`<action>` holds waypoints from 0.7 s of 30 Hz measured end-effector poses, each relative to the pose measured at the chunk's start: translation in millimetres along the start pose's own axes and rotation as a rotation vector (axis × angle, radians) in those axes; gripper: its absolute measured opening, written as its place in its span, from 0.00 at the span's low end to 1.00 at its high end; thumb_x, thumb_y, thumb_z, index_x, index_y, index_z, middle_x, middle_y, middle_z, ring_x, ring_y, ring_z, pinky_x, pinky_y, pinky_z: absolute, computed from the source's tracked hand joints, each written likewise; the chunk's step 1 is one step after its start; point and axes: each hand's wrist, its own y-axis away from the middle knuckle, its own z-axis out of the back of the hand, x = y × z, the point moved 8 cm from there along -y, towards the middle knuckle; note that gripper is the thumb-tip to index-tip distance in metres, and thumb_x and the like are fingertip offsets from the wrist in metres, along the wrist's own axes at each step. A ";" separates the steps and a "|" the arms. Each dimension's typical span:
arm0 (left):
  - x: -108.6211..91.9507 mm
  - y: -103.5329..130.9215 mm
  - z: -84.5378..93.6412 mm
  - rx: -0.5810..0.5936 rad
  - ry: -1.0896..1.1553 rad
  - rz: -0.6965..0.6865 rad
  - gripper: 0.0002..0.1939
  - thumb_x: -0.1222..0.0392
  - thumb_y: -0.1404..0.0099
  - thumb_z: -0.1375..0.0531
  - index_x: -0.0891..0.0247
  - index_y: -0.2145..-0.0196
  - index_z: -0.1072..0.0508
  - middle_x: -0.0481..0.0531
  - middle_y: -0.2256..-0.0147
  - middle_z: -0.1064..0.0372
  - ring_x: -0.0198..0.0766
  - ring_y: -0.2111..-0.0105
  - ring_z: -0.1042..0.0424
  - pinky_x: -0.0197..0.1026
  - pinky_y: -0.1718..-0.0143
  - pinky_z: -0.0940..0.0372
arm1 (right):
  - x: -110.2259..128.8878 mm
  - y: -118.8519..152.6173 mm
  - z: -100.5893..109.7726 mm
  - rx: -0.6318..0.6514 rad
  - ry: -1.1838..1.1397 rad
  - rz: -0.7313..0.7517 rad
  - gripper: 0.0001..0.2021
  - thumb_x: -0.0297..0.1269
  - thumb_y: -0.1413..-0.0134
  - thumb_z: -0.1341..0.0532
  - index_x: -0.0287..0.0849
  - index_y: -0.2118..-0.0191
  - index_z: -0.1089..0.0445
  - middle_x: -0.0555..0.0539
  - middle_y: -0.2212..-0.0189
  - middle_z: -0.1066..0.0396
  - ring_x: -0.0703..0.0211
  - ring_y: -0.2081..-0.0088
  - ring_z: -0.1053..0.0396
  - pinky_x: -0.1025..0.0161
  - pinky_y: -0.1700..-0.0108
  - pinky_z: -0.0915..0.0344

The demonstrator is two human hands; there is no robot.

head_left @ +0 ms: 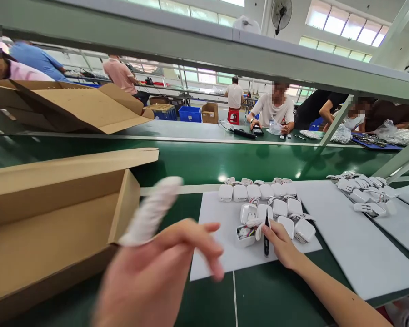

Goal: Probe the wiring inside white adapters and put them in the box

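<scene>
My left hand (163, 263) is raised close to the camera, a little blurred, with a white wrinkled finger cover (157, 209) on one digit. Its fingers are apart and nothing shows in them. On the white sheet, my right hand (282, 241) grips black tweezers (266, 240), held upright with the tip pointing away from me. Just left of the tweezers sits an opened white case (246, 237) with coloured wires showing inside. Its small white flap touches or nearly touches my right fingertips. Several rounded white cases (253, 192) stand in rows behind.
An open cardboard box (54, 231) fills the left side. Another pile of white cases (366, 190) lies on a second white sheet (357, 236) at right. A green conveyor belt (191, 159) runs behind under a metal beam (204, 41). Co-workers sit and stand beyond.
</scene>
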 end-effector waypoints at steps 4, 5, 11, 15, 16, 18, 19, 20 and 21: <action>33.4 -1.9 -67.1 0.176 0.002 0.039 0.07 0.62 0.37 0.45 0.61 0.65 0.27 0.48 0.70 0.28 0.37 0.67 0.28 0.42 0.61 0.31 | -19.6 -0.6 8.0 -0.082 -0.110 -0.090 0.22 0.54 0.42 0.49 0.41 0.74 0.32 0.48 0.75 0.34 0.57 0.68 0.37 0.61 0.61 0.40; 41.2 3.5 -80.1 0.198 -0.079 -0.008 0.07 0.63 0.38 0.44 0.61 0.63 0.27 0.50 0.66 0.27 0.39 0.63 0.28 0.44 0.58 0.31 | -25.7 -0.4 9.6 -0.107 -0.155 -0.114 0.22 0.54 0.43 0.48 0.41 0.75 0.32 0.48 0.76 0.35 0.57 0.69 0.37 0.61 0.61 0.40; 75.2 47.5 -117.7 0.342 -0.235 -0.197 0.19 0.65 0.38 0.43 0.60 0.49 0.36 0.56 0.52 0.34 0.43 0.52 0.33 0.47 0.52 0.33 | -41.9 -0.7 8.0 -0.192 -0.469 -0.181 0.21 0.55 0.47 0.44 0.41 0.77 0.32 0.49 0.78 0.35 0.58 0.71 0.37 0.62 0.64 0.38; 85.6 54.7 -114.9 0.329 -0.134 -0.129 0.18 0.64 0.37 0.43 0.60 0.49 0.37 0.56 0.53 0.33 0.42 0.54 0.30 0.45 0.54 0.30 | -37.6 7.2 24.5 -0.423 -0.401 -0.174 0.23 0.57 0.48 0.43 0.41 0.79 0.37 0.52 0.82 0.40 0.63 0.77 0.41 0.65 0.73 0.41; 87.0 54.8 -114.4 0.325 -0.122 -0.114 0.18 0.64 0.38 0.43 0.60 0.50 0.36 0.55 0.54 0.32 0.42 0.55 0.30 0.45 0.54 0.30 | -36.4 9.9 28.0 -0.468 -0.357 -0.189 0.23 0.57 0.49 0.43 0.41 0.80 0.39 0.53 0.83 0.42 0.65 0.79 0.43 0.66 0.76 0.43; 87.5 54.5 -113.8 0.317 -0.108 -0.107 0.18 0.65 0.38 0.42 0.60 0.50 0.35 0.55 0.54 0.32 0.41 0.55 0.29 0.44 0.55 0.29 | -33.2 12.1 28.2 -0.476 -0.296 -0.224 0.21 0.56 0.48 0.42 0.41 0.77 0.39 0.54 0.83 0.43 0.66 0.82 0.45 0.68 0.81 0.45; 87.3 54.2 -113.7 0.315 -0.106 -0.110 0.18 0.65 0.39 0.41 0.61 0.50 0.35 0.55 0.55 0.31 0.41 0.56 0.29 0.44 0.55 0.29 | -30.7 11.6 25.9 -0.454 -0.283 -0.229 0.19 0.54 0.48 0.41 0.41 0.73 0.38 0.54 0.82 0.41 0.66 0.82 0.44 0.68 0.83 0.45; 86.9 53.9 -113.3 0.311 -0.104 -0.112 0.18 0.65 0.39 0.41 0.61 0.50 0.35 0.55 0.55 0.31 0.41 0.56 0.29 0.43 0.55 0.29 | -27.6 10.8 23.2 -0.433 -0.278 -0.219 0.17 0.52 0.48 0.41 0.41 0.69 0.38 0.54 0.79 0.39 0.66 0.82 0.42 0.68 0.83 0.43; 86.7 53.5 -112.9 0.306 -0.100 -0.109 0.18 0.65 0.39 0.41 0.61 0.51 0.35 0.55 0.55 0.31 0.41 0.56 0.29 0.43 0.56 0.29 | -24.3 10.1 21.1 -0.425 -0.275 -0.200 0.16 0.50 0.47 0.40 0.41 0.64 0.38 0.53 0.76 0.37 0.66 0.81 0.40 0.68 0.83 0.40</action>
